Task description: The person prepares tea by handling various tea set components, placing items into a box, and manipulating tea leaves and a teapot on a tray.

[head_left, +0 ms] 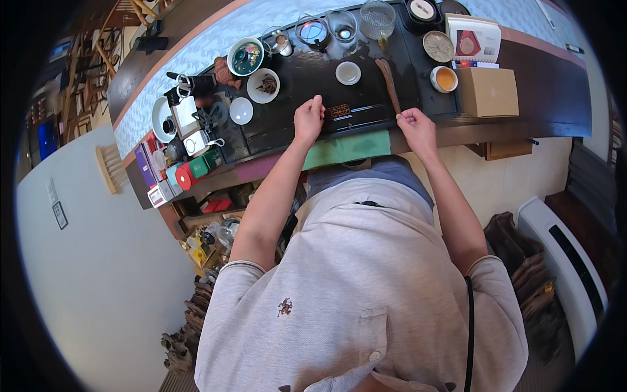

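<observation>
My right hand [417, 131] pinches the near end of a long brown wooden tea tool [388, 81] at the right of a black tea tray [294, 110]. The tool's wider end points away from me. Above the tray's front edge is my left hand [309, 120], its fingers curled in and thumb on top; nothing shows in it. Just right of that hand is a patterned brown drain grille [339, 111]. A white cup [348, 73] with pale liquid stands on the tray between the hands, farther back. A green cloth [349, 149] hangs at the front edge.
At left stand a white dish of tea leaves [263, 85], a small white bowl [241, 110] and a green-lidded bowl [246, 56]. Glass vessels [343, 27] line the back. A cup of amber tea [444, 79] and a cardboard box [488, 92] stand right; small boxes [188, 175] crowd the left.
</observation>
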Tool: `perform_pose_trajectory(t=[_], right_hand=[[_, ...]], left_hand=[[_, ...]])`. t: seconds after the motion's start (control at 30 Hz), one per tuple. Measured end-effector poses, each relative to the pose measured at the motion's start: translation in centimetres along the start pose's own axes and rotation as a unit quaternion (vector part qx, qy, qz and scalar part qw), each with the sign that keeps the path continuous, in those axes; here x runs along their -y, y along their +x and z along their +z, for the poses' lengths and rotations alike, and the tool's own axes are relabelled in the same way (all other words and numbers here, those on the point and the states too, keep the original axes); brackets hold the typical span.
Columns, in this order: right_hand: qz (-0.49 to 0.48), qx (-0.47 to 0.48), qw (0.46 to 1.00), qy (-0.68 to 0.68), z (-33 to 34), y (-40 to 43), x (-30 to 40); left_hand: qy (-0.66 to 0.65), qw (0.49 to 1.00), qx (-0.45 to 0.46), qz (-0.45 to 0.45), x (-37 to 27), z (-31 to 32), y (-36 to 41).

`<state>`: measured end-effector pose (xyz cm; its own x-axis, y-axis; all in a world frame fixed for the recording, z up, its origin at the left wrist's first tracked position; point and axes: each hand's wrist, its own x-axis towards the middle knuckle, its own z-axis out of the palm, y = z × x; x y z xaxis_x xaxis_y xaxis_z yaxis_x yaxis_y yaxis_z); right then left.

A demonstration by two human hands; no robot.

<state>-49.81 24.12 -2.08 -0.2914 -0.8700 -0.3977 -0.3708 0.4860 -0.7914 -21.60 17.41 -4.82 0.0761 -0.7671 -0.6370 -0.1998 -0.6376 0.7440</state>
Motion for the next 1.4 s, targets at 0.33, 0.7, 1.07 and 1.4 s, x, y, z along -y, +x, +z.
perform_pose_trajectory(t=[0.33,0.7,1.07,1.4], right_hand=[[-0.019,-0.001,1.000,0.002,0.3,0.6,-0.6],[-0.029,-0.004,0.997,-0.069,0.7,2.1,-1.1],[-0.058,-0.038,0.989,-0.134,1.9,3.4,-1.7],[-0.076,0.101,0.985,-0.120,5.2,0.9,4.6]], left_hand=[[0.126,0.991,-0.048,0.026,1.0,0.5,1.5],[0.179,0.981,-0.062,0.041,1.3,0.7,1.8],[0.100,0.992,-0.054,0.051,0.1,0.2,1.0],[-0.281,0.954,0.092,-0.043,-3.1,0.2,-2.8]])
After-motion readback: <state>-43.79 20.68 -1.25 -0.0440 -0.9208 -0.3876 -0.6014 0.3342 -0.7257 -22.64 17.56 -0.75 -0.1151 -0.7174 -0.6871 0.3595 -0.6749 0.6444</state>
